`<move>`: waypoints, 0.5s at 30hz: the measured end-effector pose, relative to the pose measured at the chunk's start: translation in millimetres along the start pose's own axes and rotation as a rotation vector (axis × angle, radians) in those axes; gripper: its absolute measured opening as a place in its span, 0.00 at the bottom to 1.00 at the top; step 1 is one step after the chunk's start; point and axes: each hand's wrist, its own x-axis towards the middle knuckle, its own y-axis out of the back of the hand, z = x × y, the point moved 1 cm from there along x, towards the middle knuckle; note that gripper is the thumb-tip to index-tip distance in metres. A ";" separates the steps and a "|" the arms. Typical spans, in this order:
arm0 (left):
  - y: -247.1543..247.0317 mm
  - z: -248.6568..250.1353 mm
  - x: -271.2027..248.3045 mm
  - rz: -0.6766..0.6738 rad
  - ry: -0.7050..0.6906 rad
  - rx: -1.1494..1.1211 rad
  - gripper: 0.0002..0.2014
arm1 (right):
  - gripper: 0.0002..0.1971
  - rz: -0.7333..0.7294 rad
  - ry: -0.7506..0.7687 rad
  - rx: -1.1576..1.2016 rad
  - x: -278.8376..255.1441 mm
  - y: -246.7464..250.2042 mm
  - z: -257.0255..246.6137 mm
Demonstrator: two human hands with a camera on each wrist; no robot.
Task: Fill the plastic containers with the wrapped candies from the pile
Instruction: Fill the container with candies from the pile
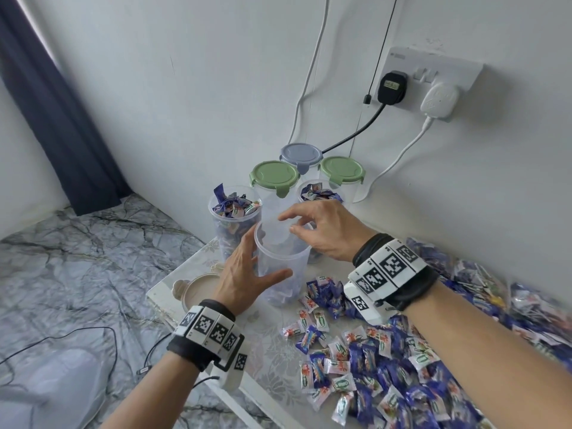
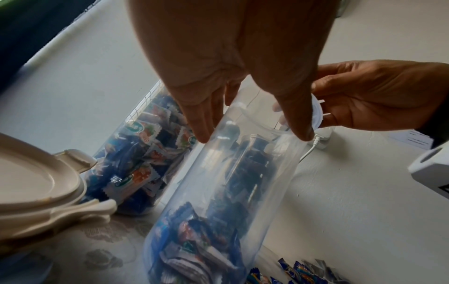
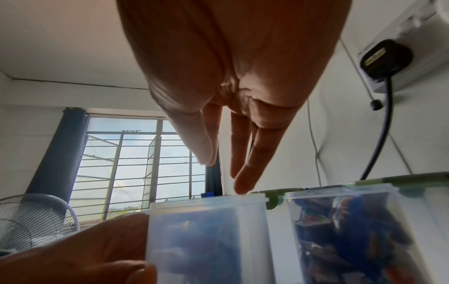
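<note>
1. Near the table's left edge stands the clear plastic container (image 1: 280,267) now being filled, upright, with only a shallow layer of wrapped candies at its bottom.
2. My left hand (image 1: 244,275) wraps loosely round its side, fingers and thumb spread against the wall; the right hand (image 1: 322,232) hovers over the mouth with fingers relaxed and apart, holding nothing I can see, one fingertip at or just above the rim.
3. Behind it two more open containers (image 1: 233,212) are packed to the brim, and three lidded ones (image 1: 274,174) stand against the wall at the table's back edge.
4. Along the table's right side, spreading to the front edge, lies the candy pile (image 1: 387,366).
5. Handling, as I judge it: the container is thin, light and smooth (easy to tip while nearly empty), so steady it at mid-wall. The candies are small, light and slippery in their wrappers; best scooped by the handful.
6. Hard to make out: whether the right fingertip truly touches the rim, and the pile's far extent, which runs out of view. A beige lid (image 1: 198,289) at the left edge is partly hidden by my wrist.
</note>
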 end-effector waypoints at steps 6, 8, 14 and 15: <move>-0.8 0.6 -2.3 0.030 -0.002 0.043 0.49 | 0.11 0.147 -0.106 0.005 -42.7 20.2 29.4; -1.7 -2.2 -5.8 0.098 0.032 0.109 0.46 | 0.10 0.139 -0.186 -0.021 -61.8 25.3 46.0; -20.9 -9.0 -32.8 0.033 0.275 0.286 0.26 | 0.11 0.105 -0.387 -0.077 -121.2 37.6 89.3; -26.2 -6.6 -38.1 -0.036 0.293 0.338 0.24 | 0.11 0.103 -0.407 -0.077 -129.7 39.2 93.6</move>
